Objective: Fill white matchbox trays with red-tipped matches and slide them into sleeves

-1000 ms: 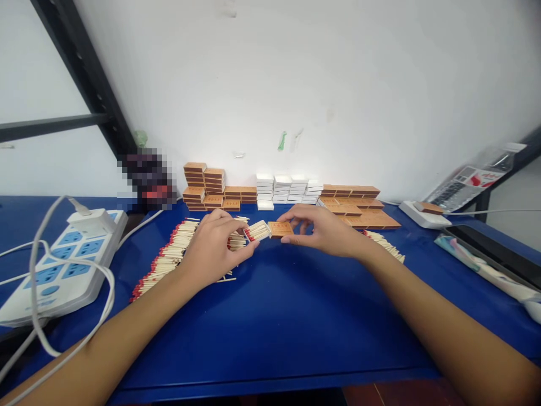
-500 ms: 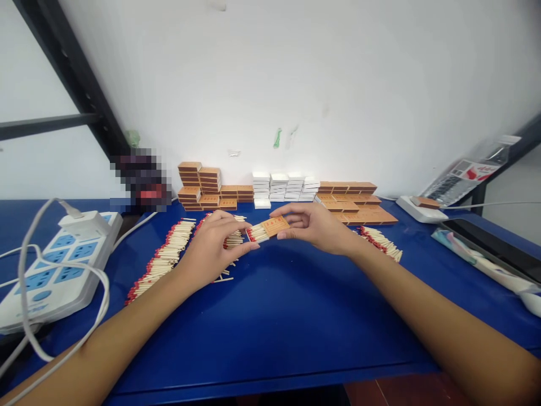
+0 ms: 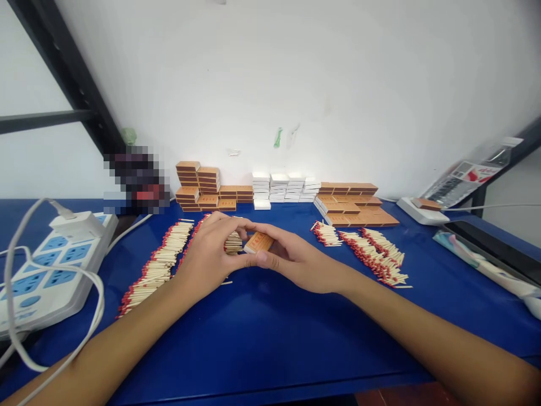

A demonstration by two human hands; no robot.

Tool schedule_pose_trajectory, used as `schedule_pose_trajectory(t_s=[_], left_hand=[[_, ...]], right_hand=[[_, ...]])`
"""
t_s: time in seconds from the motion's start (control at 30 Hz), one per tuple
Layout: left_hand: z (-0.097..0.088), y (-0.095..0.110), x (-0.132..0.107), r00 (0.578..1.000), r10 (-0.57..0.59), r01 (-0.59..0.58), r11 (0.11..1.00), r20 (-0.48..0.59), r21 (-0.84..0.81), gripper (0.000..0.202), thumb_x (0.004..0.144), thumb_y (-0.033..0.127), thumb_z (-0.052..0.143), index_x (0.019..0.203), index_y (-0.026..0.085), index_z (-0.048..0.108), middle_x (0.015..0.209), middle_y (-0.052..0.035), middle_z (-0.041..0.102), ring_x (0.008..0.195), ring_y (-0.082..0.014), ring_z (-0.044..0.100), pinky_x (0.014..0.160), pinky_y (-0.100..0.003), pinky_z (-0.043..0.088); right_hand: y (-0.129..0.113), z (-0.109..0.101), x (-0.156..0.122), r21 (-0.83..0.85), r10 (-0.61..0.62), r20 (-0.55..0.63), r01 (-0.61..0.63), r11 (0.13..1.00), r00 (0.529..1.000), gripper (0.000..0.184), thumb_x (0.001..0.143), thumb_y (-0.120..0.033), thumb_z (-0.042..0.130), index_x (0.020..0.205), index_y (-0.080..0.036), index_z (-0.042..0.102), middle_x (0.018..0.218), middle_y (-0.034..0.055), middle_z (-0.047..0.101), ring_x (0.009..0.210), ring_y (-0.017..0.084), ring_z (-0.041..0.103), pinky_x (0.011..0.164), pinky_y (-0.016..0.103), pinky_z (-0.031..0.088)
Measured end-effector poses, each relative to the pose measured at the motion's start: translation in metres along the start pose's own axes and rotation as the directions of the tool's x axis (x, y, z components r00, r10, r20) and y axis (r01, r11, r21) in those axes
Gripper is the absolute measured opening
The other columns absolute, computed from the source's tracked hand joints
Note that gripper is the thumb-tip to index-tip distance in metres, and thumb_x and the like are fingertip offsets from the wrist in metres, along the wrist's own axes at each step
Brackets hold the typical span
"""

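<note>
A small orange matchbox (image 3: pixel 258 242) sits pinched between both my hands just above the blue table (image 3: pixel 270 332). My left hand (image 3: pixel 209 256) grips its left end with curled fingers. My right hand (image 3: pixel 296 256) wraps its right side, thumb along the front. The box looks closed, with its tray hidden inside the sleeve. A row of red-tipped matches (image 3: pixel 156 265) lies left of my left hand, and more loose matches (image 3: pixel 374 256) lie to the right.
Stacked orange matchboxes (image 3: pixel 207 189), white inner trays (image 3: pixel 283 189) and flat orange sleeves (image 3: pixel 355 206) line the wall. A white power strip (image 3: pixel 46 265) with cables is at the left. A phone-like dark slab (image 3: pixel 494 248) and a white device (image 3: pixel 422 210) lie at the right.
The tray of matches, apart from the sleeve a second ago, has slid fully into it. Both hands came together and lower toward me, uncovering the matches on the right.
</note>
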State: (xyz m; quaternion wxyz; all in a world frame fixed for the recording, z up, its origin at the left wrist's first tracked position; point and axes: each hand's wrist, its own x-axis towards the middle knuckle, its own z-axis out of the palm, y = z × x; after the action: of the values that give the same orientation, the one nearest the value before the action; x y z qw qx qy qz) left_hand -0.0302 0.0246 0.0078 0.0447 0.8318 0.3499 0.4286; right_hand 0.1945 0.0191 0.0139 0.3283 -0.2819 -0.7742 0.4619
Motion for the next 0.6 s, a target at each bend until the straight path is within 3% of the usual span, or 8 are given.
schedule_pose_trajectory(t_s=[0.1, 0.23, 0.33, 0.37, 0.43, 0.57, 0.6], left_hand=[[0.001, 0.002, -0.001, 0.999, 0.051, -0.052, 0.998, 0.005, 0.022, 0.045, 0.085, 0.044, 0.086, 0.122, 0.024, 0.069, 0.097, -0.0021, 0.072, 0.096, -0.0232, 0.061, 0.087, -0.039, 0.050], [0.000, 0.008, 0.000, 0.997, 0.081, -0.080, 0.995, -0.011, 0.053, 0.048, 0.083, 0.046, 0.088, 0.120, 0.024, 0.068, 0.099, -0.0026, 0.074, 0.097, -0.0236, 0.063, 0.090, -0.041, 0.051], [-0.001, 0.013, 0.001, 0.994, 0.084, -0.080, 0.994, -0.065, 0.069, 0.044, 0.087, 0.043, 0.085, 0.122, 0.024, 0.067, 0.103, -0.0035, 0.075, 0.100, -0.0240, 0.064, 0.094, -0.043, 0.052], [-0.001, 0.014, 0.000, 0.994, 0.083, -0.077, 0.994, -0.074, 0.074, 0.041, 0.088, 0.041, 0.084, 0.121, 0.023, 0.067, 0.102, -0.0036, 0.075, 0.100, -0.0241, 0.065, 0.095, -0.043, 0.052], [0.000, 0.016, 0.000, 0.994, 0.087, -0.081, 0.994, -0.070, 0.078, 0.032, 0.091, 0.036, 0.081, 0.118, 0.023, 0.068, 0.100, -0.0035, 0.075, 0.099, -0.0238, 0.065, 0.095, -0.043, 0.053], [0.004, 0.019, -0.003, 0.993, 0.114, -0.112, 0.992, -0.024, 0.059, 0.023, 0.094, 0.031, 0.076, 0.113, 0.022, 0.069, 0.098, -0.0037, 0.075, 0.097, -0.0227, 0.065, 0.097, -0.043, 0.053], [0.004, 0.019, -0.004, 0.993, 0.118, -0.117, 0.992, -0.014, 0.054, 0.021, 0.094, 0.031, 0.075, 0.112, 0.022, 0.069, 0.098, -0.0038, 0.075, 0.097, -0.0225, 0.065, 0.097, -0.044, 0.053]], right_hand=[[0.001, -0.007, 0.002, 0.061, 0.062, 0.017, -0.063, 0.996, 0.998, 0.052, 0.095, -0.044, 0.076, 0.142, -0.026, 0.063, 0.132, 0.0072, 0.070, 0.118, 0.023, 0.067, 0.100, 0.039, 0.059], [-0.005, -0.028, 0.008, 0.152, 0.195, 0.018, -0.196, 0.969, 0.981, 0.046, 0.090, -0.047, 0.078, 0.126, -0.019, 0.072, 0.111, 0.0088, 0.077, 0.090, 0.020, 0.073, 0.082, 0.037, 0.064], [-0.012, -0.068, 0.007, 0.009, 0.238, -0.209, -0.242, 0.970, 0.948, 0.046, 0.086, -0.047, 0.082, 0.121, -0.018, 0.074, 0.106, 0.0104, 0.079, 0.084, 0.020, 0.074, 0.082, 0.038, 0.064], [-0.012, -0.087, 0.003, -0.061, 0.235, -0.342, -0.271, 0.961, 0.910, 0.046, 0.085, -0.045, 0.083, 0.122, -0.019, 0.075, 0.107, 0.0106, 0.080, 0.085, 0.021, 0.075, 0.084, 0.038, 0.063], [-0.008, -0.129, -0.009, -0.161, 0.193, -0.622, -0.365, 0.917, 0.759, 0.047, 0.081, -0.042, 0.086, 0.121, -0.020, 0.075, 0.103, 0.0113, 0.080, 0.083, 0.021, 0.074, 0.079, 0.038, 0.061], [0.018, -0.202, -0.045, -0.109, 0.234, -0.885, -0.667, 0.737, 0.403, 0.039, 0.086, -0.038, 0.083, 0.114, -0.012, 0.076, 0.103, 0.0169, 0.079, 0.073, 0.017, 0.067, 0.070, 0.032, 0.052], [0.025, -0.214, -0.053, -0.098, 0.233, -0.911, -0.728, 0.678, 0.340, 0.036, 0.086, -0.037, 0.083, 0.108, -0.010, 0.077, 0.101, 0.0180, 0.079, 0.074, 0.017, 0.066, 0.069, 0.032, 0.050]])
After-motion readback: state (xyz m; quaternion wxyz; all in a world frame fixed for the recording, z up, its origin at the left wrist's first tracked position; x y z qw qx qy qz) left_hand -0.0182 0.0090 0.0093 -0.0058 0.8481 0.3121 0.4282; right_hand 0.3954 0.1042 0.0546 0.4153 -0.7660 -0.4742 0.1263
